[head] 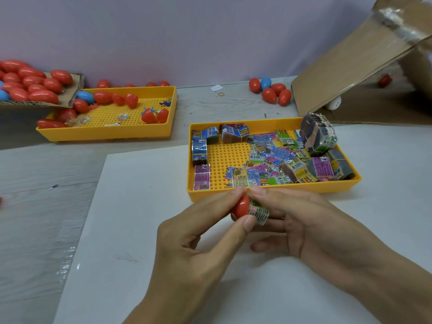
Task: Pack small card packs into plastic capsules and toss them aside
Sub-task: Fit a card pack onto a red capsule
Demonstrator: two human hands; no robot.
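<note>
Left hand (201, 232) fingers (233, 195) pinch a glossy red capsule half (240, 206), smooth rounded plastic, thumb below and forefinger on top. Right hand (311, 220) fingers curl round a small card pack (258, 211), crinkly printed foil, green and white with a barcode-like strip; its left end sits at or in the capsule mouth, how deep cannot be told. Both hands meet lower centre of the frame, above a white matte sheet (140, 253) lying on the grey wood-grain tabletop (42, 195).

Just behind the fingers, centre right: yellow plastic tray (268, 194), rectangular, pegged floor, holding loose card packs (268, 160) in blue, pink and green foil. Banded bundles (319, 134) of packs are stacked at its upper right corner, with more bundles along the left wall and far edge.

Upper left: a second yellow tray (105, 133), same pegged floor, with red capsules, one blue capsule (85, 95), open red halves (154, 115) and small toy bits in clear wrap. A corrugated cardboard flap (74, 90) overhangs its left end, heaped with red capsules (30, 83).

Upper centre right: a cluster of closed capsules (271, 90), red with one blue, on the tabletop, apart from both trays. A rubber band (221, 94) and a white paper scrap (216, 88) lie near it. Upper right: an open cardboard box (364, 73), flap taped, tilted over the tray's far corner.
</note>
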